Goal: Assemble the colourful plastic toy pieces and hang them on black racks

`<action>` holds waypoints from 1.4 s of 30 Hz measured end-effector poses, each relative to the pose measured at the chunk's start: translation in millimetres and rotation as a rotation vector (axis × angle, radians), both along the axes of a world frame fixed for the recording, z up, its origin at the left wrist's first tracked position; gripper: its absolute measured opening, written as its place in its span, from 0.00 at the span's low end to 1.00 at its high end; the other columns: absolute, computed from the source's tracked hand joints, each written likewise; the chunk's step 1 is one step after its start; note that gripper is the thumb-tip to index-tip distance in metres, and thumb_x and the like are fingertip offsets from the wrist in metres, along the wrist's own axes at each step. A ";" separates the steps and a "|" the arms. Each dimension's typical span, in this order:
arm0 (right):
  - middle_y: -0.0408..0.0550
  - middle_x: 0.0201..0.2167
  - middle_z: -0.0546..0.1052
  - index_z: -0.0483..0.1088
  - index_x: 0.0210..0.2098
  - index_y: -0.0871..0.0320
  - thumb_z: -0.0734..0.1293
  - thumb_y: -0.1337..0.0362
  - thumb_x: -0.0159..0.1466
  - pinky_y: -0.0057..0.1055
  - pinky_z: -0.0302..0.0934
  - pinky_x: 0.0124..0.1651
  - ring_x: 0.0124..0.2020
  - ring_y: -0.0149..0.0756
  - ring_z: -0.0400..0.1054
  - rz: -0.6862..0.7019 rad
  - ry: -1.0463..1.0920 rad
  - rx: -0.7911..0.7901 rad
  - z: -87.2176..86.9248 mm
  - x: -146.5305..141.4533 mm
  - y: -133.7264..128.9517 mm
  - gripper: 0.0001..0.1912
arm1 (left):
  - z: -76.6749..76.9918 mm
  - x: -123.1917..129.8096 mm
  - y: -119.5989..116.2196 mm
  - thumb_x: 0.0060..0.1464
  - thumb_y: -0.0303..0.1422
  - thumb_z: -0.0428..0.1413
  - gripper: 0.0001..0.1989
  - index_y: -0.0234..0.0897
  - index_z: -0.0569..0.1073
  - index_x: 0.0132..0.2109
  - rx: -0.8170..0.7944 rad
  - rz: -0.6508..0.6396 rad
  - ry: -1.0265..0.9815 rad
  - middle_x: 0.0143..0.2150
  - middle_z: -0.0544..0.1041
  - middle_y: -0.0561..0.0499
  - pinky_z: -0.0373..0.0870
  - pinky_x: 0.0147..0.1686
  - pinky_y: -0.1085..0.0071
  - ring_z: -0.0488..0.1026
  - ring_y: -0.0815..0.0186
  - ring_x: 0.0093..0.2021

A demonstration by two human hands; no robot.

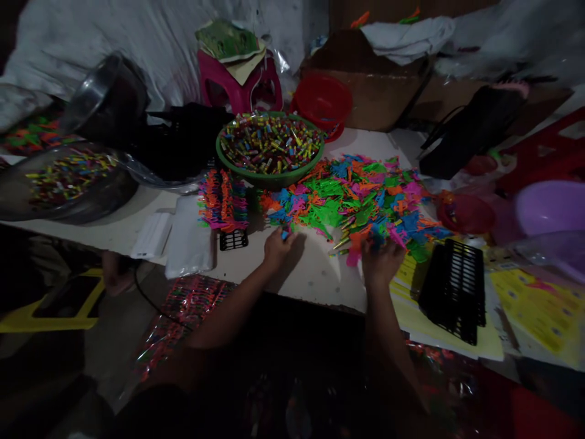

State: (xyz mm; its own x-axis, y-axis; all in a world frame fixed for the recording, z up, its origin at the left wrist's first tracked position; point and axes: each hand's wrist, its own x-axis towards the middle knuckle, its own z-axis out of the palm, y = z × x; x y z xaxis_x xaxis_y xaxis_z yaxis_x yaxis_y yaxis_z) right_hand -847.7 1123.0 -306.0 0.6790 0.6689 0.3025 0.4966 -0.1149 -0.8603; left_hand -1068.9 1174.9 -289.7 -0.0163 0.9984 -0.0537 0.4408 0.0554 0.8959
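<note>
A wide heap of small plastic pieces (329, 204) in green, orange, blue and pink lies on the white table (315, 277). At the heap's left front edge, my left hand (276, 249) is closed on a small blue piece (285, 234). My right hand (381, 259) rests at the front right of the heap, its fingers over orange and dark blue pieces; the fingertips are blurred among them. Between the hands lie a few yellow-green tubes (342, 242) and a pink piece (353, 256). Behind the heap stands a green basin (269, 178) full of small colourful tubes.
Left are a metal bowl (91, 204) of tubes, plastic bags (189, 238), and a black rack (234, 239) beside bundled coloured pieces (223, 201). Right are black racks (452, 289), yellow sheets (539, 305) and a red bowl (470, 213). Someone's foot (116, 274) shows lower left.
</note>
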 end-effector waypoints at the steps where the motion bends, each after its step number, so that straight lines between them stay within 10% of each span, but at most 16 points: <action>1: 0.62 0.42 0.69 0.66 0.43 0.65 0.65 0.53 0.51 0.46 0.57 0.45 0.45 0.48 0.62 -0.083 -0.091 0.004 0.6 3.9 0.9 0.26 | -1.4 0.1 10.2 0.37 0.39 0.61 0.21 0.36 0.71 0.41 0.031 0.071 0.067 0.34 0.74 0.46 0.61 0.32 0.73 0.71 0.60 0.38; 6: 0.46 0.25 0.72 0.71 0.27 0.57 0.62 0.54 0.55 0.32 0.61 0.34 0.28 0.34 0.65 0.402 0.170 -0.088 -16.2 -44.8 -19.3 0.13 | -5.0 1.5 10.4 0.34 0.34 0.62 0.16 0.36 0.71 0.35 -0.055 0.053 0.147 0.32 0.73 0.47 0.59 0.30 0.73 0.69 0.62 0.34; 12: 0.45 0.28 0.75 0.71 0.34 0.58 0.65 0.50 0.51 0.28 0.62 0.28 0.27 0.33 0.68 0.619 0.853 -0.159 -42.1 -113.1 -26.8 0.18 | -5.3 -5.1 -44.9 0.40 0.35 0.55 0.08 0.34 0.67 0.25 -0.556 -0.287 -0.407 0.15 0.65 0.57 0.48 0.14 0.77 0.54 0.77 0.13; 23: 0.52 0.36 0.75 0.70 0.38 0.55 0.55 0.35 0.49 0.41 0.60 0.46 0.44 0.43 0.66 0.974 0.895 0.135 -6.9 -97.4 -43.1 0.34 | 16.1 -1.4 -64.2 0.35 0.34 0.61 0.13 0.34 0.64 0.25 -0.729 -0.500 -0.777 0.13 0.57 0.62 0.39 0.11 0.80 0.48 0.82 0.11; 32: 0.42 0.26 0.74 0.69 0.28 0.58 0.69 0.56 0.51 0.32 0.61 0.39 0.31 0.33 0.68 0.438 0.995 0.167 6.4 -87.4 -35.1 0.12 | 15.5 -0.4 -74.4 0.45 0.47 0.54 0.23 0.34 0.68 0.42 -0.418 -0.348 -0.530 0.22 0.70 0.55 0.58 0.15 0.78 0.65 0.73 0.16; 42: 0.45 0.32 0.75 0.72 0.34 0.58 0.67 0.59 0.54 0.32 0.61 0.39 0.35 0.35 0.69 0.698 0.868 0.061 12.3 -85.3 -46.2 0.11 | 13.0 -3.9 -76.8 0.45 0.46 0.56 0.23 0.31 0.69 0.42 -0.420 -0.386 -0.653 0.18 0.65 0.57 0.56 0.18 0.78 0.61 0.75 0.18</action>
State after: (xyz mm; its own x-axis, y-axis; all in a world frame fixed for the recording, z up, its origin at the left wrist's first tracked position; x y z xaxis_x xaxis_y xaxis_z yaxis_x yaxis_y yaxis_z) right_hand -933.0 1076.8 -293.8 0.1565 0.9866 -0.0466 -0.3365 0.0089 -0.9417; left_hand -1072.8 1098.1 -276.7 0.4824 0.8230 -0.3000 -0.0988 0.3914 0.9149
